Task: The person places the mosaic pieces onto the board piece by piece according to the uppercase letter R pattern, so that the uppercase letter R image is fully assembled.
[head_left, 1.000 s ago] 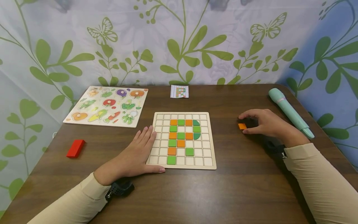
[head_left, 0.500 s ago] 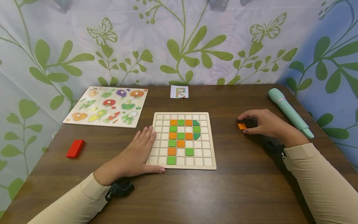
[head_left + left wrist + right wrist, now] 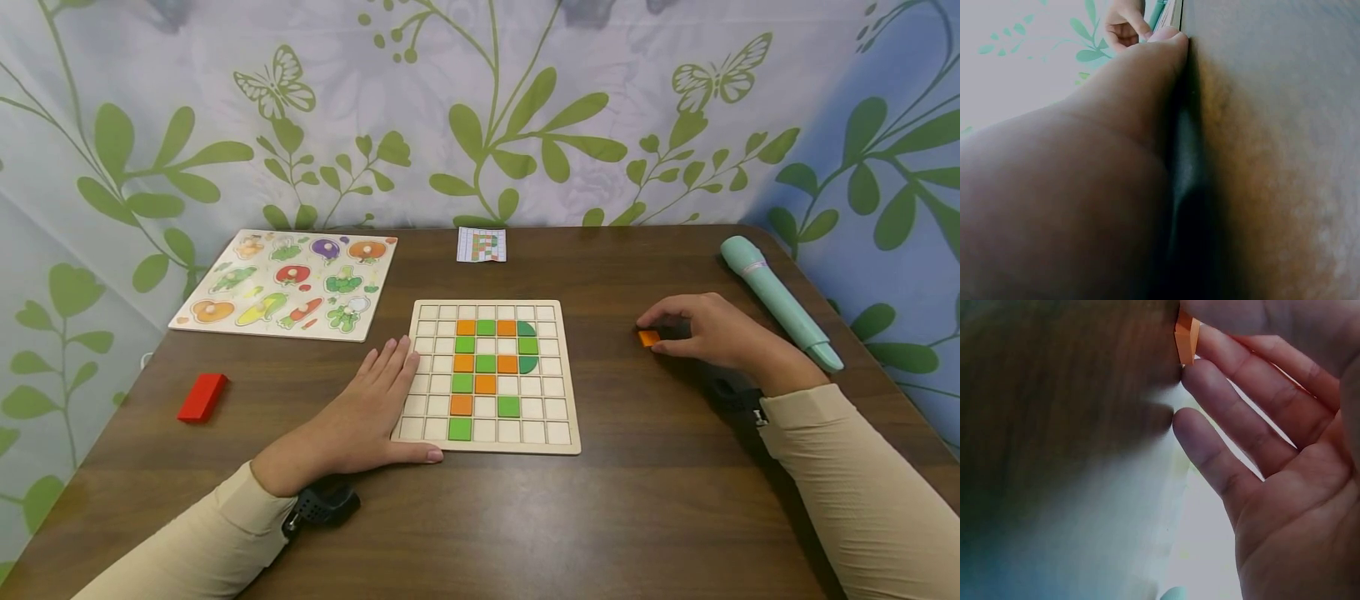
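My left hand [image 3: 360, 421] lies flat, its fingertips against the left rim of a wooden grid board [image 3: 568, 417] and its thumb along the near corner. Green, orange and dark green rounded tiles fill some of the board's squares. To the right, my right hand [image 3: 720, 337] has its thumb and fingers curled around a small orange square tile [image 3: 648, 338] at the tabletop. In the right wrist view the orange tile [image 3: 1186, 340] shows between the thumb [image 3: 1235, 314] and the fingers; part of it is hidden. The left wrist view shows mostly the left thumb [image 3: 1166, 44].
A vegetable knob puzzle [image 3: 285, 287] lies at the back left, with a red block [image 3: 202, 397] nearer me. A small pattern card [image 3: 482, 245] stands behind the board. At the right edge lies a mint-green microphone-shaped object [image 3: 780, 302]. A patterned cloth hangs behind the table.
My right index finger has drawn slightly closer to the orange tile. The left hand and the board have stayed where they were.
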### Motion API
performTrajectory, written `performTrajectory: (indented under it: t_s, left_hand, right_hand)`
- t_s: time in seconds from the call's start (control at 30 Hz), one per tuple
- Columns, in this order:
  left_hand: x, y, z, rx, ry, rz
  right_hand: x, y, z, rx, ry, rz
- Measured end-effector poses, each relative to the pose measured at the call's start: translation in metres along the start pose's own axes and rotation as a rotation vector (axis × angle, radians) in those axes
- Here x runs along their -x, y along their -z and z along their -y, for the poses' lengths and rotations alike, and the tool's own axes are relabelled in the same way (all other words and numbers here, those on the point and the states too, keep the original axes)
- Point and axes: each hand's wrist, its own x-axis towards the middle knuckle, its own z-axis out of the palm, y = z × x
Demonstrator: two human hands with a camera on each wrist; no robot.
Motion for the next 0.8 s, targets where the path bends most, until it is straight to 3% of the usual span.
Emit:
performTrajectory:
  t_s: [0.2, 0.57, 0.8]
  left_hand:
    - [-0.001, 0.001, -0.001, -0.001, 0.000, 0.003]
    - [-0.001, 0.001, -0.001, 0.003, 0.001, 0.006]
    - [0.000, 0.001, -0.001, 0.005, 0.000, 0.001]
  right_hand:
    - [0.000, -0.002, 0.000, 0.007, 0.031, -0.028]
    - [-0.004, -0.006, 0.012, -0.048, 0.014, -0.003]
    - [-0.013, -0.013, 0.027, -0.077, 0.078, 0.010]
